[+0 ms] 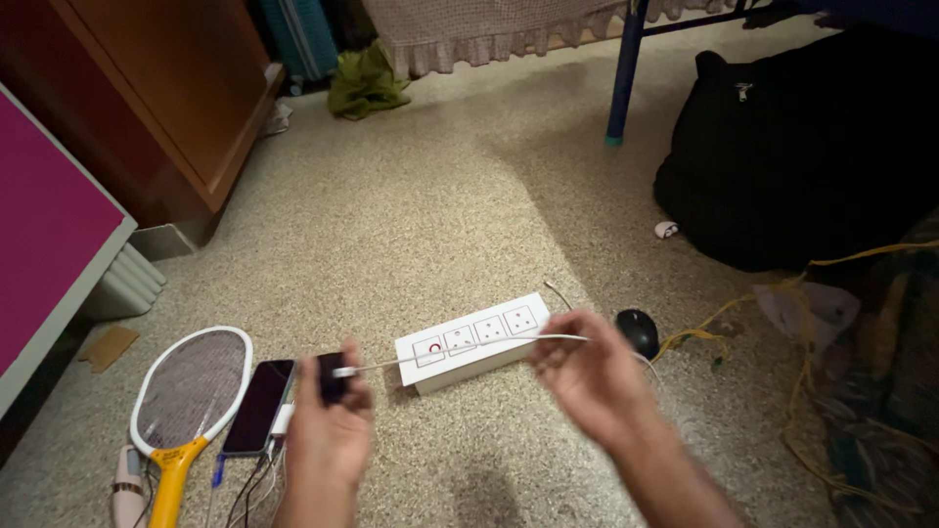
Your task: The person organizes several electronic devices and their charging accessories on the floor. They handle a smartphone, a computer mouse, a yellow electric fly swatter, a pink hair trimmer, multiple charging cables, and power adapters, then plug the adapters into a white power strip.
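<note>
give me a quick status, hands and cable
Left hand gripping black adapter. Right hand pinching white cable, stretched between both hands. White power strip on carpet beneath cable; nothing blocking.

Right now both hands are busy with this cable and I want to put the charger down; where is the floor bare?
Bare carpet lies between the wooden cabinet and the black bag, beyond the white power strip. It is crowded by the phone and racket-shaped swatter, and around the yellow cord.
</note>
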